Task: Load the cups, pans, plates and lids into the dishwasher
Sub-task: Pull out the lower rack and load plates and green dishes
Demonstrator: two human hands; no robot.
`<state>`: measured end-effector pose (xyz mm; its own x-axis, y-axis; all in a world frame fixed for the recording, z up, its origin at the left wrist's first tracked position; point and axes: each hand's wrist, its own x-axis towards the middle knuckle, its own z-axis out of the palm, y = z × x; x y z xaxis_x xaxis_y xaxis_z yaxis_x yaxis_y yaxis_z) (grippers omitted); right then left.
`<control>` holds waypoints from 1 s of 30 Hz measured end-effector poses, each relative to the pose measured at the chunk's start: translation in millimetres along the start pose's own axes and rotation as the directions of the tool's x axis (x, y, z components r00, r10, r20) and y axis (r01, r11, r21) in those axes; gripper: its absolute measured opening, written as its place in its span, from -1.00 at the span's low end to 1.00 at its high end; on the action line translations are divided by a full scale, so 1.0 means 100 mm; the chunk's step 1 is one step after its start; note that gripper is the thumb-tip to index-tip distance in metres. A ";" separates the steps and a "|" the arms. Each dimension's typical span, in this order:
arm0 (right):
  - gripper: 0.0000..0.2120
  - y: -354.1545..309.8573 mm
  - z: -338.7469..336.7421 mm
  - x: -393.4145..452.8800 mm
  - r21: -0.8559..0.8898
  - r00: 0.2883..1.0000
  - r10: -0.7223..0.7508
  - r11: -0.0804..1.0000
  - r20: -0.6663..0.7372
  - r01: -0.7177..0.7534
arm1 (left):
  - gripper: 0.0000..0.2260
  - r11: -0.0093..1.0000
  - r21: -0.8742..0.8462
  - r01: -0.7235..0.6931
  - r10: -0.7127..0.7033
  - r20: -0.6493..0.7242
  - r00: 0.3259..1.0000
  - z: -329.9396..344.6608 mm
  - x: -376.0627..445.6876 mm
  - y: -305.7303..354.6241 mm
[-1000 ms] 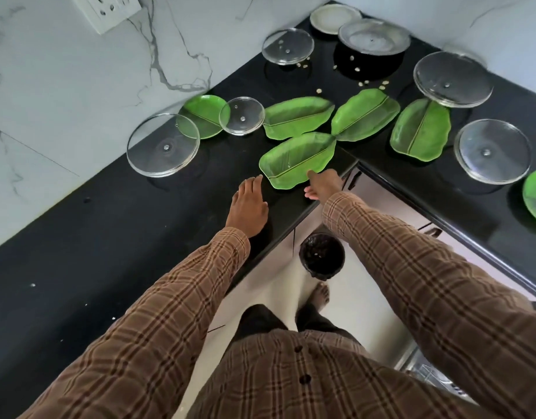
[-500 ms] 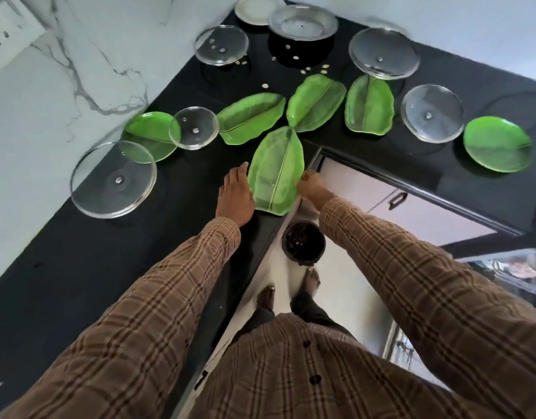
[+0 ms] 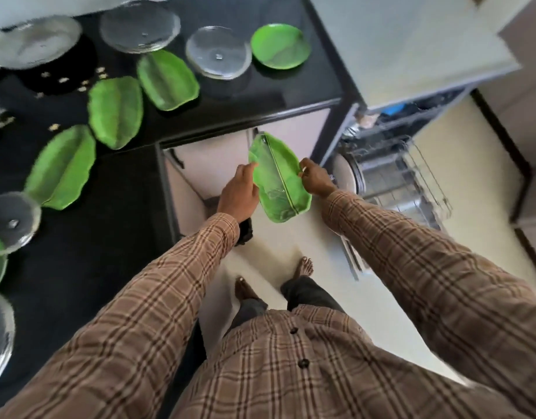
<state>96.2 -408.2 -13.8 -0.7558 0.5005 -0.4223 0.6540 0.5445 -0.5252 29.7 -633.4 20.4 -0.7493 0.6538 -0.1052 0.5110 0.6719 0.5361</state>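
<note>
A green leaf-shaped plate [image 3: 277, 179] is held in the air in front of the counter corner, above the floor. My left hand [image 3: 239, 192] grips its left edge and my right hand [image 3: 315, 179] pinches its right edge. The open dishwasher [image 3: 411, 164] with its wire rack pulled out stands to the right. Three more leaf plates [image 3: 62, 167] [image 3: 115, 111] [image 3: 166, 78], a round green plate [image 3: 280, 45] and several glass lids [image 3: 218, 55] lie on the black counter [image 3: 79, 252].
A dark bin [image 3: 245, 231] stands on the pale floor near my feet, mostly hidden by my left arm. White cabinet doors [image 3: 206, 164] sit under the counter. A grey unit [image 3: 411, 40] stands above the dishwasher. Small seeds [image 3: 64, 80] are scattered on the counter.
Both hands have lifted the leaf plate off the counter edge and carried it rightward. My view has swung right, bringing the open dishwasher into sight.
</note>
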 end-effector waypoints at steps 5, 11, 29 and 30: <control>-0.83 1.01 -0.29 -0.19 0.131 0.983 0.157 0.981 -0.094 -0.144 | -0.52 0.988 -0.002 -0.156 0.155 0.142 0.978 0.53 0.26 0.69; -0.82 1.99 -0.51 -0.45 0.311 0.947 0.302 0.915 -0.106 -0.257 | -0.45 0.973 -0.018 -0.231 0.227 0.276 0.934 1.11 0.49 1.48; -0.74 3.23 -1.13 0.17 0.485 0.887 0.457 0.791 -0.062 -0.373 | -0.44 0.994 -0.007 -0.106 0.098 0.440 0.893 2.28 1.80 2.46; -0.72 3.26 -1.14 0.22 0.485 0.887 0.460 0.786 -0.046 -0.383 | -0.44 0.999 -0.013 -0.047 0.048 0.435 0.899 2.37 1.89 2.47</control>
<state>296.3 -143.3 -110.0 -0.3677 0.7251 -0.5823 0.7874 -0.0904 -0.6098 113.8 -261.4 -65.4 -0.4659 0.7717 -0.4330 0.5404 0.6356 0.5514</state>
